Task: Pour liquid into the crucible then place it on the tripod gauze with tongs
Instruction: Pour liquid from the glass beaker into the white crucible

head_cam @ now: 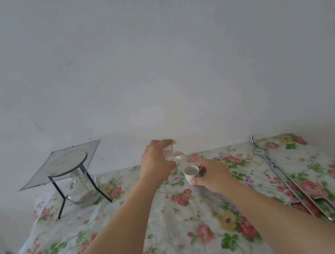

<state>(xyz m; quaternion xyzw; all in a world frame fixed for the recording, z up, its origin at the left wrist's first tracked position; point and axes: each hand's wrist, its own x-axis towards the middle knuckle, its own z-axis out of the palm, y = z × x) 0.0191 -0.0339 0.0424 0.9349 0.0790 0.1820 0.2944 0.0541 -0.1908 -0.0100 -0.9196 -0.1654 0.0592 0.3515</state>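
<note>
A small white crucible [191, 173] stands on the flowered cloth at the table's far middle, and my right hand [212, 175] grips its side. Just above it my left hand [156, 162] holds a small clear glass flask [173, 154] with liquid, tilted with its mouth over the crucible. The wire gauze [61, 165] rests a little tilted on a black tripod [59, 199] at the far left. Long metal tongs [282, 176] lie on the cloth at the right, untouched.
A glass spirit burner [84, 192] sits under the tripod. The flowered tablecloth [179, 225] covers the table, which ends at a white wall [150, 62] behind. The table's left edge drops off near the tripod.
</note>
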